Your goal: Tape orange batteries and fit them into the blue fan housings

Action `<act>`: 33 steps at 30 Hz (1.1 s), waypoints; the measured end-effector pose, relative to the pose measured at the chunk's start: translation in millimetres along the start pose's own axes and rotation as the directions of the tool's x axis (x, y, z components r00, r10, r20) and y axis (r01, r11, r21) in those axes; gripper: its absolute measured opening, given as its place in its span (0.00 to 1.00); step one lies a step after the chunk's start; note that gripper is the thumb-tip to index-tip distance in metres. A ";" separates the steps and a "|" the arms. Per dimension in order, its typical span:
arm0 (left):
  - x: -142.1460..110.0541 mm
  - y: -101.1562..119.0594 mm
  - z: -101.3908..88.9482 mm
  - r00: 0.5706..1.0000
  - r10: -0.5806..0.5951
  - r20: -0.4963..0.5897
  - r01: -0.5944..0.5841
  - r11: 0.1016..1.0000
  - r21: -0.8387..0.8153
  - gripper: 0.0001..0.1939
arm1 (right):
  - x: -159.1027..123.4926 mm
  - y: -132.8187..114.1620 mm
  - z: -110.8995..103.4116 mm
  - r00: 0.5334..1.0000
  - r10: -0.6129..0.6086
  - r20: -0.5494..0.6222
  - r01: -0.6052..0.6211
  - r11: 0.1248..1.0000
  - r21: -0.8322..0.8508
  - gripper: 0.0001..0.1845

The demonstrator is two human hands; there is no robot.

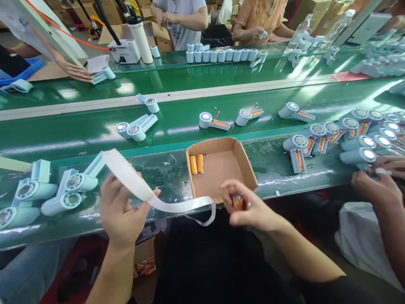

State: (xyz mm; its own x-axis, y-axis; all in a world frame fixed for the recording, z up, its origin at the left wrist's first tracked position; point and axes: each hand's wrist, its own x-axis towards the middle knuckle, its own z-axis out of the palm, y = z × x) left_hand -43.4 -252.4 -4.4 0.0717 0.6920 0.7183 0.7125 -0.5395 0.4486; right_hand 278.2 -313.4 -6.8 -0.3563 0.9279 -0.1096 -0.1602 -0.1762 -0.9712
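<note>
My left hand (122, 211) grips a roll of white tape (126, 174), held edge-up above the bench. A loose white strip (180, 206) runs from the roll towards the right and curls below the box's front edge. In my right hand (257, 211), the fingers are curled round an orange battery (238, 202), partly hidden by them. Whether these fingers also touch the strip I cannot tell. Just beyond lies a shallow cardboard box (247, 162), with two orange batteries (197, 164) against its left side.
Light-blue fan-like housings (74, 182) lie at the left; many more (349, 123) cluster at the right, some holding orange batteries. Others sit on the green conveyor belt (177, 120). A co-worker's hands (376, 181) are at the right edge. More people work across the line.
</note>
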 end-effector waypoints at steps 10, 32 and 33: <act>2.0 39.3 10.0 0.764 0.465 0.448 -0.523 0.853 0.005 0.24 | -6.1 -28.8 5.5 0.975 -0.199 -0.100 0.186 0.975 -0.124 0.35; -6.7 38.7 33.7 0.837 0.497 0.230 -0.524 0.848 0.075 0.33 | 43.5 3.6 30.1 0.844 -0.134 -0.519 0.296 0.923 0.244 0.23; -10.1 35.6 42.9 0.859 0.476 0.189 -0.487 0.873 0.012 0.33 | 48.9 8.7 34.9 0.816 -0.110 -0.567 0.336 0.889 0.312 0.25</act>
State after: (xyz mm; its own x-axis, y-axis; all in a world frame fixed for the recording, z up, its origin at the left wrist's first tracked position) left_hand 11.2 -258.0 -18.6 0.5328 0.4281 0.7300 0.5957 -0.8024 0.0359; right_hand 227.2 -281.0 -13.3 0.2487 0.9631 -0.1025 -0.5493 0.0531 -0.8339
